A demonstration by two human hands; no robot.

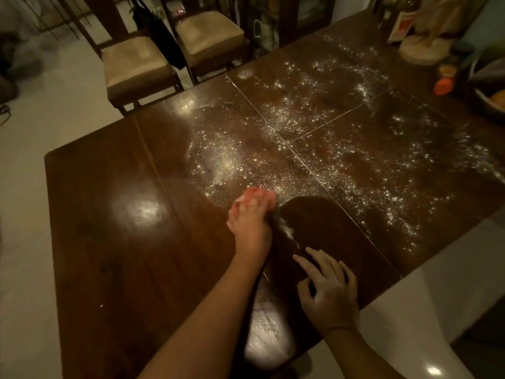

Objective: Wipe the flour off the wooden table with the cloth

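Left hand (250,217) at near edge of flour (276,124), right hand (329,288) down flat.
Your left is blurred and on edge: grasp unclear, can't make out the cloth. Flour spreads ahead and right of it. Your right is relaxed, fingers spread on the wooden table (109,228).

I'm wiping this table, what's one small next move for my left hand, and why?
Probably draw the left hand back toward the table's near edge, taking along the flour ridge beside it. One patch is wiped bare, but that ridge sits right at its border, and the right hand rests open nearby. The cloth itself is hard to make out.
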